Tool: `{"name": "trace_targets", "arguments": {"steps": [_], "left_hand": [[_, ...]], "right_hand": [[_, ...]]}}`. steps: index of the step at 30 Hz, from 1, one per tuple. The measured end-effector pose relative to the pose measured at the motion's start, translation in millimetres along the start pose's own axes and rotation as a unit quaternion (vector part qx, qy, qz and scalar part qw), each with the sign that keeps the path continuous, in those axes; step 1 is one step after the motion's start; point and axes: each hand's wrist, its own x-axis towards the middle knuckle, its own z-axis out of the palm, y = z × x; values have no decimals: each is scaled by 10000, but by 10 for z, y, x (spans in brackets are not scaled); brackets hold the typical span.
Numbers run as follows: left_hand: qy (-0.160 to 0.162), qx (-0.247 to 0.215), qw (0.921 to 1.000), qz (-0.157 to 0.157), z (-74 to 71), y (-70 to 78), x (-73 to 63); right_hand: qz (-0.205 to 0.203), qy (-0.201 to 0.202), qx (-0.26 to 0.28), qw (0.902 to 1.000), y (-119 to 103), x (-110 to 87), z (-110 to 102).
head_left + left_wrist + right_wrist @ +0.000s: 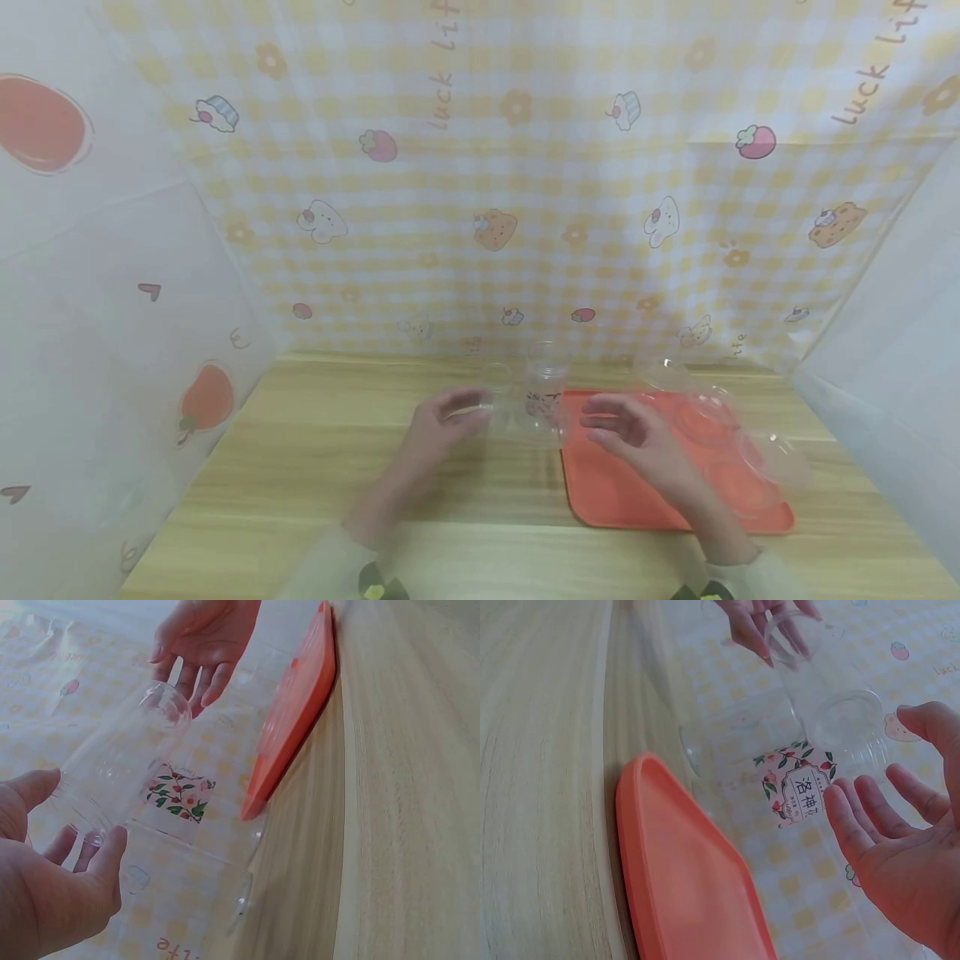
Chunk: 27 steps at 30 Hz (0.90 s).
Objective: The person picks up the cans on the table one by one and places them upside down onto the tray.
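My left hand (446, 423) grips a clear plastic jar (120, 761) by its threaded end, thumb on one side and fingers on the other. The jar lies tilted in the air, its other end pointing toward my right hand (636, 435). That hand has its fingers spread and slightly bent by the jar's far end, with nothing in its grasp. Behind the held jar stands another clear jar with a floral label (801, 784), partly seen through it. The transparent walls blur together in the head view.
An orange-red tray (615, 500) lies at the right of the wooden table (315, 475). Several clear round lids (707, 417) are on the tray and around its edges. A yellow checked cloth (555, 183) hangs behind the table.
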Motion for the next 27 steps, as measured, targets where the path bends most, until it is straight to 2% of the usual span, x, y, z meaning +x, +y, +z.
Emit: {"name": "trace_targets", "arguments": {"steps": [11, 18, 27], "left_hand": [[146, -108, 9998, -88, 70, 19, -4], [132, 5, 9999, -43, 91, -12, 0], [125, -42, 9999, -111, 168, 14, -9]], "right_hand": [[115, -19, 224, 9997, 5, 33, 76], [-106, -42, 201, 9997, 25, 54, 128], [86, -270, 570, 9980, 45, 73, 204]]}}
